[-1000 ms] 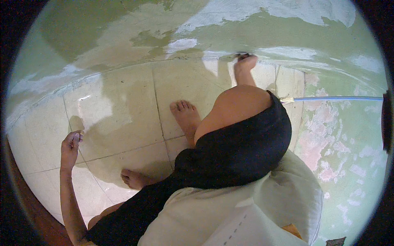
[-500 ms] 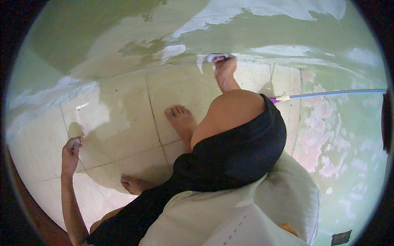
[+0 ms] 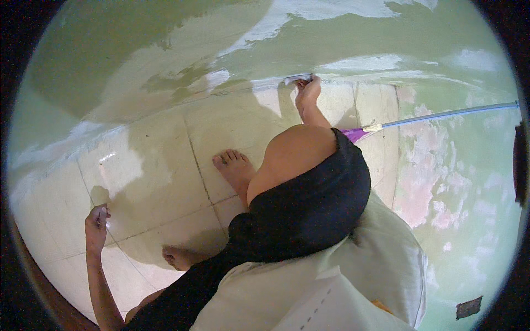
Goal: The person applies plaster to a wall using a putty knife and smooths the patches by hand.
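Observation:
My right hand (image 3: 309, 92) is out past my raised knee, its fingers closed on a flat, pale-edged scraper (image 3: 298, 78). The scraper lies against the foot of the green wall (image 3: 309, 47), where the wall meets the floor; most of it is hidden by the fingers. White filler patches (image 3: 369, 62) mark the wall around it. Low at the left, my left hand (image 3: 96, 227) hangs over the floor tiles. Its fingers are pinched together around a small, thin greyish thing, too small to name.
Beyond my right knee lies a broom with purple bristles (image 3: 353, 134) and a blue handle (image 3: 450, 115), reaching to the right. Cream tiles (image 3: 160, 165) cover the floor around my bare feet (image 3: 236, 171). A peeling green wall (image 3: 436, 193) stands at the right, beside a white sack-like cushion (image 3: 386, 259).
My right hand and the scraper have shifted slightly right along the wall's foot. My left hand is a little lower and turned. The view has moved a little, showing more of the purple bristles.

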The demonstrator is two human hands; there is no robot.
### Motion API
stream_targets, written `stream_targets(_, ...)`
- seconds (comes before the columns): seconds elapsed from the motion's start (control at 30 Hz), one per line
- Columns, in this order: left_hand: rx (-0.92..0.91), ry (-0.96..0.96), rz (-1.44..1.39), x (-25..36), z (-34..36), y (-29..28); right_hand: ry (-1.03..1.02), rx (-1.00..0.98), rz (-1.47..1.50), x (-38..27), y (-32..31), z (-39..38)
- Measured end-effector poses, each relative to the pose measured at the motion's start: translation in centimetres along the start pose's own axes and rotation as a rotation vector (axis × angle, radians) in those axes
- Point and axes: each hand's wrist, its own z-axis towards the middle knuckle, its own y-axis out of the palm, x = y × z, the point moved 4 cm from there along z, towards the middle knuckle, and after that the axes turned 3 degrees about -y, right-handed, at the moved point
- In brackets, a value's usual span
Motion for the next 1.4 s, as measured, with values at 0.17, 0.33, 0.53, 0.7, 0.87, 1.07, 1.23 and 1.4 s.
stream_targets(0.17, -0.008, 0.047, 0.127, 2.0, 0.4, 0.1, -0.148, 0.106, 0.110, -5.3, -2.0, 5.9)
stream_targets(0.33, -0.031, 0.005, -0.006, -0.2, -0.8, 0.6, -0.058, -0.036, -0.269, 0.9, -2.0, 3.8)
stream_targets(0.53, -0.089, 0.007, 0.043, 1.9, 1.2, 2.7, -0.572, 0.239, -0.712, -6.9, -9.8, 13.0)
stream_targets(0.7, -0.042, -0.026, 0.054, 0.7, -1.1, 0.7, -0.557, 0.256, -0.878, -5.0, -2.6, 2.5)
stream_targets(0.87, -0.077, -0.005, 0.071, 1.8, -0.2, 1.1, -0.556, 0.263, -0.785, -6.4, -3.6, 2.4)
stream_targets(1.07, -0.083, -0.002, 0.022, -0.9, 0.2, 1.8, -0.363, 0.106, -0.276, -6.4, -4.8, 8.9)
stream_targets(1.23, -0.078, 0.031, 0.109, -0.5, -0.5, 0.7, -0.347, 0.208, -0.282, -4.9, -1.9, 4.6)
stream_targets(1.4, -0.069, 0.066, 0.062, 0.7, 0.5, 1.4, -0.685, 0.109, -0.612, -1.6, -2.2, 0.0)
